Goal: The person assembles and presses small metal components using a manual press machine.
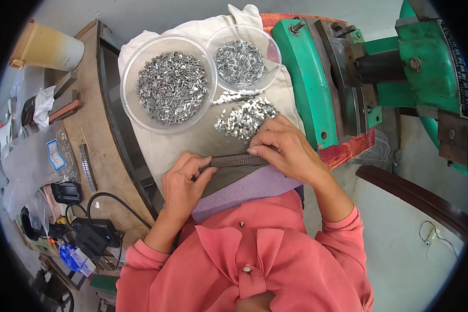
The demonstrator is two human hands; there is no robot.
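A dark ribbed metal strip [236, 160], made of many narrow links like a stretch watch band, lies across my lap. My left hand [184, 176] pinches its left end between thumb and fingers. At the other end, my right hand [287, 148] is closed on the strip, its fingers covering that tip. Just beyond the strip, a loose pile of small shiny flat metal pieces [247, 117] rests on a beige cloth [158, 143]. Farther away stand a large clear tub [211, 99] of small bent metal pieces and a smaller clear tub [276, 57] of thin silvery pieces.
On the right stands a green press machine [309, 83] with a dark metal ram. A wooden bench [104, 140] runs along the left, bearing a segmented strip [87, 167], plastic bags, a black device [94, 234] with a cable, and a yellowish container [54, 47].
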